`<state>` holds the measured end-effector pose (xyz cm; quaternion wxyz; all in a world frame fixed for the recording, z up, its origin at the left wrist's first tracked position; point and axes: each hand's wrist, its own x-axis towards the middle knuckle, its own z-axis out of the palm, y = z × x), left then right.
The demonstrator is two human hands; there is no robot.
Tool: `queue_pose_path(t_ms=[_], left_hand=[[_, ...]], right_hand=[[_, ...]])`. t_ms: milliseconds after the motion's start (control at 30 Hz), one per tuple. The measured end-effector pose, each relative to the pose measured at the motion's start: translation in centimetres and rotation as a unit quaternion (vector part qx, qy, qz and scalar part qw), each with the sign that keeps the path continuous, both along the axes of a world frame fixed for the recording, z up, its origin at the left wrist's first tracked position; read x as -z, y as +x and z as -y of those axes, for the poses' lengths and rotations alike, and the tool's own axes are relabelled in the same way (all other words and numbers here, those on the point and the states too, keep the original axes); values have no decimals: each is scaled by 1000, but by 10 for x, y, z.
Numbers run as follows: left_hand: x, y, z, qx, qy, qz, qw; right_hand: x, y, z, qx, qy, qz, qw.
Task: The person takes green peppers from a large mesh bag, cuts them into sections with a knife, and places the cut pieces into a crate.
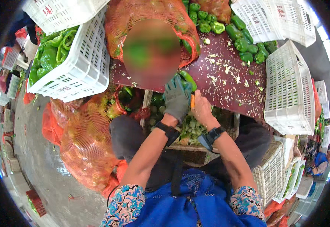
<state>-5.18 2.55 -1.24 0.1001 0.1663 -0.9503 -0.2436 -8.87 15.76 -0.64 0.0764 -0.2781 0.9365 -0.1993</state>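
My left hand (177, 97), in a grey-green glove, is curled at the near edge of the dark red table. Against its fingertips lies a green pepper (188, 80), partly hidden by the glove. Close on its right, my bare right hand (203, 110) is closed around an orange-handled tool (192, 102); its working end is not visible. Below both hands, between my knees, stands a crate (189, 145) with green trimmings and pale scraps (191, 128). A round blur covers the table just beyond the glove.
A red mesh sack of peppers (150, 11) lies open ahead. White crates stand left (85, 60) and right (290, 90), the left one full of peppers. Several green peppers (244, 45) and pale bits are on the table (225, 89). Filled mesh sacks (87, 143) lean at my left.
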Motion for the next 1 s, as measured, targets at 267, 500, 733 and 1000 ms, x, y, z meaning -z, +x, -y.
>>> queue_pose_path(t_ms=[267, 500, 733, 1000], left_hand=[[-14, 0, -1, -39, 63, 31, 997], [-6, 0, -5, -67, 94, 8, 993], [3, -7, 4, -56, 89, 81, 991], [30, 12, 33, -5, 282, -190, 941]], right_hand=[[-11, 5, 13, 56, 1, 29, 998], [4, 19, -4, 18, -19, -13, 1000], [53, -12, 3, -10, -190, 122, 974], [15, -24, -16, 81, -316, 504, 800]])
